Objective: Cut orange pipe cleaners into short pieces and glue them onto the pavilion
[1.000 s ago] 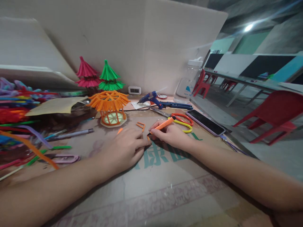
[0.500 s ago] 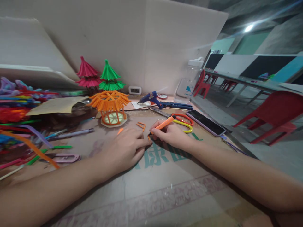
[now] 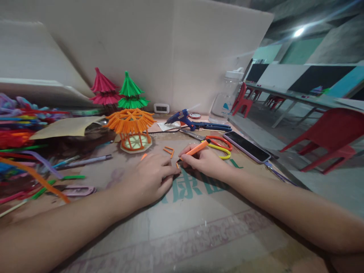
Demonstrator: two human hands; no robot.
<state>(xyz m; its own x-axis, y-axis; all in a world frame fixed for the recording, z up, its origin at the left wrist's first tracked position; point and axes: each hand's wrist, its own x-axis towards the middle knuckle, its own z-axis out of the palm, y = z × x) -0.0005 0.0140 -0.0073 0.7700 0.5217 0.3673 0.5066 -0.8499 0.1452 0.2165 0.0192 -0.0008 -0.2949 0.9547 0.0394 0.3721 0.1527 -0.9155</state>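
My right hand (image 3: 197, 159) grips an orange marker pen (image 3: 197, 148) with its dark tip pointing down and left. The tip is close to a small orange pipe-cleaner piece (image 3: 177, 165); I cannot tell whether they touch. My left hand (image 3: 155, 176) rests on the board with its fingers closed and its fingertips on the near end of that piece. An orange tip of something (image 3: 144, 156) shows behind the left knuckles, mostly hidden. Just beyond the hands lies a bent orange pipe-cleaner strip (image 3: 170, 149). A small orange pavilion (image 3: 131, 127) stands behind my left hand.
Red and green pointed roofs (image 3: 131, 91) stand behind the pavilion. Farther back are a glue gun (image 3: 180, 118), blue-handled pliers (image 3: 213, 126), scissors (image 3: 224, 149), a phone (image 3: 247, 147) and a water bottle (image 3: 226, 100). Pipe cleaners (image 3: 19, 129) and a pink-handled cutter (image 3: 79, 190) lie left.
The view has shifted very slightly. Both hands and the marker pen stay almost where they were, with only a tiny shift of the left fingertips.
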